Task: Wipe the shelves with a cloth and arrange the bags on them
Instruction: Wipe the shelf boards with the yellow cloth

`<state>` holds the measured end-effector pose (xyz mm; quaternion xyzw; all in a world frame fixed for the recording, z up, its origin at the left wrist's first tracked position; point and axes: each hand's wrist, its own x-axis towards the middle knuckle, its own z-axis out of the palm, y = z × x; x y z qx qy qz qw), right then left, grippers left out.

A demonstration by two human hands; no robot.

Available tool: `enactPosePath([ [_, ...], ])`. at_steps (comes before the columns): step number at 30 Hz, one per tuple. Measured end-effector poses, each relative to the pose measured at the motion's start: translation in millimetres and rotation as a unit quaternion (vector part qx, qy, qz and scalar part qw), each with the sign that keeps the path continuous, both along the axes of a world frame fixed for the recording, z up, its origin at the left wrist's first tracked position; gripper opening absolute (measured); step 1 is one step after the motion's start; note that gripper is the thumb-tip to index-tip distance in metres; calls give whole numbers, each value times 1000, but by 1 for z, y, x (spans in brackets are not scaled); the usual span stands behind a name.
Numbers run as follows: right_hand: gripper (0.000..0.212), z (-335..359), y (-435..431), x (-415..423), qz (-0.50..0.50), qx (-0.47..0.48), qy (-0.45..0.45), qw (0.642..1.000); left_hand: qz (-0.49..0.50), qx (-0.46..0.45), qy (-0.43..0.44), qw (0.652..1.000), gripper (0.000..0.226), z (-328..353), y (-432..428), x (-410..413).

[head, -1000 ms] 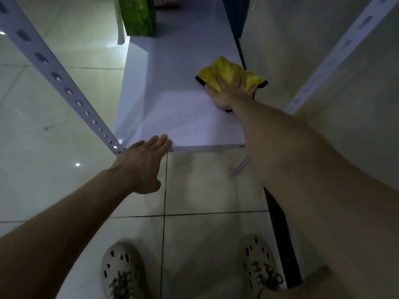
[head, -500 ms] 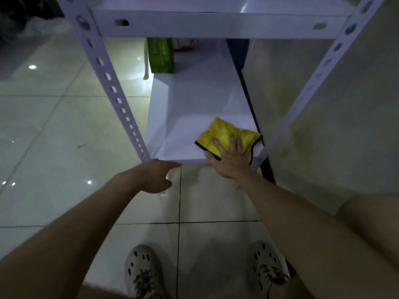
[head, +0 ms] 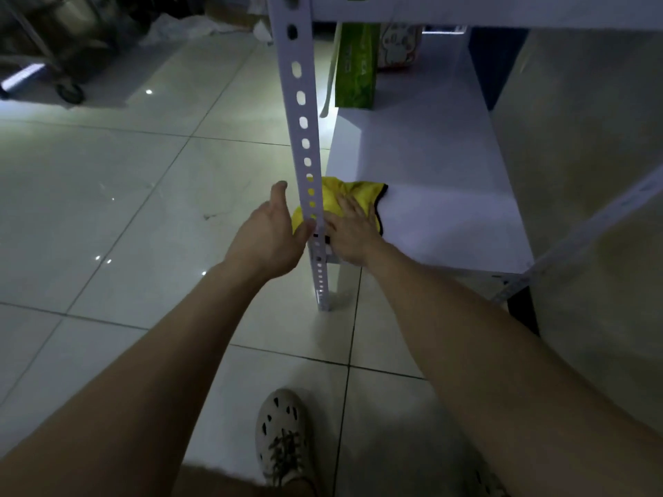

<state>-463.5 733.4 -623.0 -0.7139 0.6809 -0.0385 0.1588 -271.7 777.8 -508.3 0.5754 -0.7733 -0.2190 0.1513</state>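
Note:
A yellow cloth (head: pixel 339 197) with a dark edge lies at the front left corner of the low white shelf (head: pixel 430 195). My right hand (head: pixel 349 231) presses flat on it with straight fingers. My left hand (head: pixel 271 233) hovers open just left of the white perforated upright (head: pixel 305 145), thumb close to the post, holding nothing. A green bag (head: pixel 357 69) stands at the back left of the shelf, with a light patterned bag (head: pixel 400 48) behind it. The upright hides part of the cloth.
A second white shelf board (head: pixel 502 10) runs overhead. A beige wall (head: pixel 592 156) bounds the right side. A slanted white brace (head: pixel 574 242) crosses at right. Glossy tiled floor (head: pixel 125 195) spreads left, with a wheeled cart (head: pixel 53 66) far back. My shoe (head: pixel 281 432) is below.
My right hand has slid the cloth from the shelf's right side to its front left corner. My left hand has lifted off the shelf edge to beside the upright. The view shifted left.

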Motion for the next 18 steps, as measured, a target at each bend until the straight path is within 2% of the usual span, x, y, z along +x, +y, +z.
enactPosePath([
  [5, 47, -1, 40, -23, 20, -42, -28, 998, -1, -32, 72, 997, 41, 18, -6, -18],
  [9, 45, -2, 78, -56, 3, -73, -15, 997, 20, -43, 66, 997, 37, 20, -11, -22],
  [11, 45, 1, 95, -84, -41, -68, -21, 997, 22, -43, 61, 997, 38, 19, -11, -21],
  [13, 47, 5, 112, -118, -125, -34, -14, 991, 27, -45, 65, 997, 40, 16, -10, -21],
  [16, 50, 13, 138, -171, -248, 13, -3, 969, 36, -49, 68, 996, 40, 13, -9, -25],
  [18, 52, 16, 143, -186, -283, 33, -7, 958, 34, -50, 65, 996, 39, 13, -10, -27],
])
